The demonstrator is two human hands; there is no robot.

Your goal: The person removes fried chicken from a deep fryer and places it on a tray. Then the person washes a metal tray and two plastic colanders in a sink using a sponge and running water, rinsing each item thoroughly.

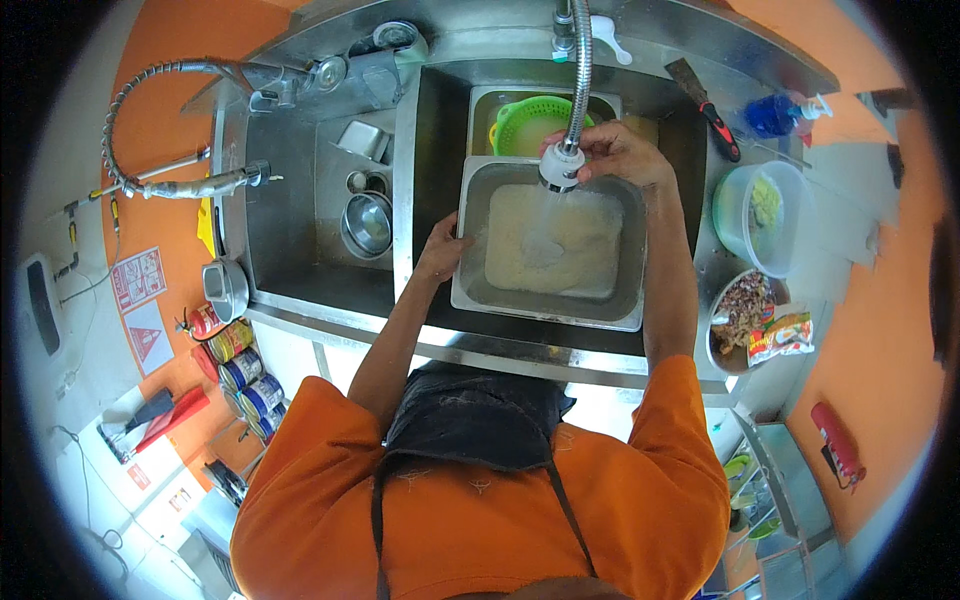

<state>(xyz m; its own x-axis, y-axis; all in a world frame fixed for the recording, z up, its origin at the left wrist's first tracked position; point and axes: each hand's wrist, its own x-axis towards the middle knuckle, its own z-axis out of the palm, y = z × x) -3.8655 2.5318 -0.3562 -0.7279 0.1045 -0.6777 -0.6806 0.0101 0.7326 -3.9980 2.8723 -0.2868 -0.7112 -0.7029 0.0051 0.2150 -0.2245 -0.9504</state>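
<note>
A rectangular stainless steel pan (634,296) holding cloudy, beige water sits in the right sink basin. The thumb of my left hand (442,251) lies on the pan's left rim; its fingers are around the outside. My right hand (626,154) holds the white spray head (561,166) of a flexible metal faucet hose above the pan, and water runs from it into the pan. Behind, partly covered by the pan, another steel pan (480,105) contains a green plastic colander (525,112) in cloudy liquid.
The left basin holds steel bowls (367,225) and a small steel container (363,140). On the right ledge are a scraper (705,112), a blue soap bottle (769,116), a clear plastic tub (784,217) and a bowl of food scraps (720,349). A coiled spray hose (112,127) arches at left.
</note>
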